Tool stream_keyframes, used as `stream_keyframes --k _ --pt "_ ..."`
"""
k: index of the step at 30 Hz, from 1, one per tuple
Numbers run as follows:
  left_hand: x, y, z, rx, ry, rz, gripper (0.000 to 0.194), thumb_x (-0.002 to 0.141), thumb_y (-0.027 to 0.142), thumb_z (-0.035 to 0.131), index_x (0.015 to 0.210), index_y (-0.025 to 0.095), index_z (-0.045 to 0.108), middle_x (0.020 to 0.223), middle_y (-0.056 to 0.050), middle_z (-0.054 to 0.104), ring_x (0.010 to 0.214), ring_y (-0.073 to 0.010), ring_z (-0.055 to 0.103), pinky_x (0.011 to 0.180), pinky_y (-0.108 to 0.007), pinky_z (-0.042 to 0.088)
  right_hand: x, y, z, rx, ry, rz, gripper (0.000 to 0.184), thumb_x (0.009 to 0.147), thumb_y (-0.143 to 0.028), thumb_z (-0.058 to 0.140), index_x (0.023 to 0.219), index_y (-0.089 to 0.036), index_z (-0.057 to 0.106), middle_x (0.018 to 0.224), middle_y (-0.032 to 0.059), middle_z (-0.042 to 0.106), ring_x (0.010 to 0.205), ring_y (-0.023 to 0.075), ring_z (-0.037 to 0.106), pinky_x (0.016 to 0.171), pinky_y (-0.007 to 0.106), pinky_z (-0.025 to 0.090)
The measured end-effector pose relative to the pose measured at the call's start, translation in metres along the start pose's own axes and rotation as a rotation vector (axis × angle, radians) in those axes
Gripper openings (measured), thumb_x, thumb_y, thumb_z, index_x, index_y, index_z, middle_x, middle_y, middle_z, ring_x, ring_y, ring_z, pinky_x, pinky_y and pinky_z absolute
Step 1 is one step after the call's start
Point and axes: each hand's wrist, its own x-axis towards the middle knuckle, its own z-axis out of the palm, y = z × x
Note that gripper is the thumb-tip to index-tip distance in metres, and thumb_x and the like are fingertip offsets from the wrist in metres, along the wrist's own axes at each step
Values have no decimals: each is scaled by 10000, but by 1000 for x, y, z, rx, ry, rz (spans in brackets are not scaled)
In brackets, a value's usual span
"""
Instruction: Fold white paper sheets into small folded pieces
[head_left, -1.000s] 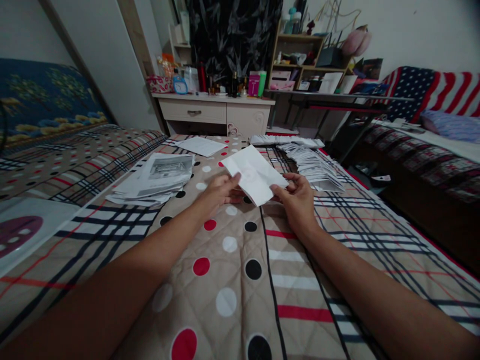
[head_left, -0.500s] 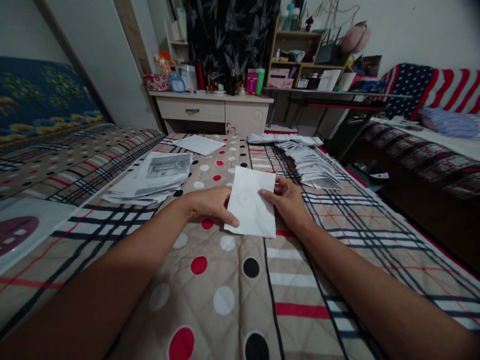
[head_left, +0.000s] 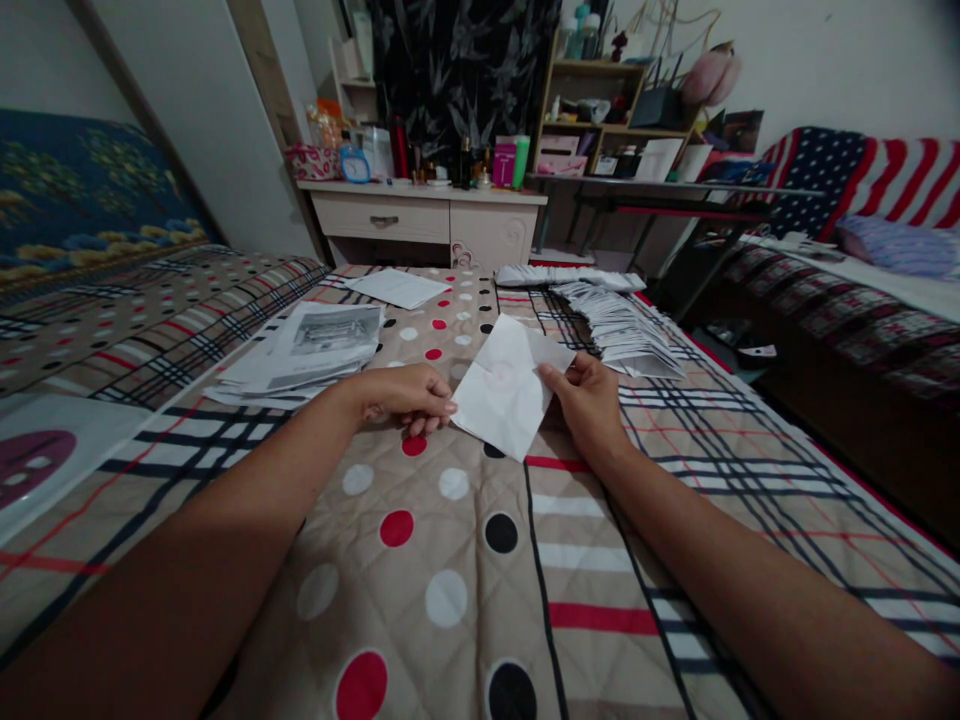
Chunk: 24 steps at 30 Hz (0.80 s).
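Observation:
A folded white sheet of paper (head_left: pixel 506 385) is held just above the bedspread, turned at an angle, with a flap showing at its upper right. My left hand (head_left: pixel 411 398) is closed, its fingertips pinching the paper's left corner. At the opposite side, my right hand (head_left: pixel 585 398) grips the upper right part between thumb and fingers. Beyond my right hand lies a fanned row of folded papers (head_left: pixel 626 335). To the left of my left hand sits a stack of loose printed sheets (head_left: pixel 307 350), the top one bearing a grey picture.
The quilted bedspread (head_left: pixel 480 590) has dots and stripes. Farther back are a single white sheet (head_left: pixel 397 288) and another row of folded papers (head_left: pixel 566 277). A plastic bag with a purple print (head_left: pixel 37 460) lies at the left. A white dresser (head_left: pixel 390 215) stands behind the bed.
The paper has turned from nearly upright to a slanted diamond position, and a flap now shows. My left hand has shifted slightly left, its fingers closing on the corner.

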Motion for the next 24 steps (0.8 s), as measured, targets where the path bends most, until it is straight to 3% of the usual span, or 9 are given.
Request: stream_keyframes --k 3,6,8,12,17,20,24 --pt "3 3 2 -16 179 65 387 658 511 780 783 157 688 643 -37 676 499 -125 586 424 -200 321 -1 -1 2 48 -29 13 251 682 -335 748 860 -179 664 764 52 741 619 200 664 526 295 506" --pt "13 8 16 -87 391 281 544 653 479 800 1073 162 661 919 -72 731 720 -166 663 570 -236 463 -5 -2 6 132 -158 18 284 654 -331 783 863 -179 663 744 27 731 617 178 657 545 277 510" --pt "21 12 30 -58 576 372 556 640 468 808 1056 131 658 983 -101 726 772 -192 665 626 -271 494 -8 -4 9 145 -294 39 291 639 -343 803 827 -174 660 731 23 724 612 166 648 548 267 506" --pt "29 20 54 155 882 380 369 649 379 808 895 129 694 813 -63 712 711 -187 632 628 -281 462 -14 -10 13 114 -491 103 314 604 -366 833 764 -164 652 720 25 711 588 145 617 531 252 486" --pt "25 21 51 250 959 441 203 763 346 723 742 146 704 678 -20 669 631 -147 575 604 -256 405 -17 -15 12 96 -461 133 352 643 -484 786 660 -171 625 503 -28 562 427 87 445 404 213 334" --pt "24 17 43 253 977 454 307 790 415 690 642 147 676 538 19 564 531 -116 475 528 -245 324 -16 -15 10 33 -420 133 409 682 -537 731 571 -176 575 429 -45 463 372 63 327 366 219 216" --pt "25 14 37 276 1000 493 404 822 444 643 556 144 599 471 46 436 485 -89 376 487 -244 236 -15 -13 9 -17 -401 103 417 717 -515 689 522 -177 542 435 -37 455 384 61 313 379 230 173"
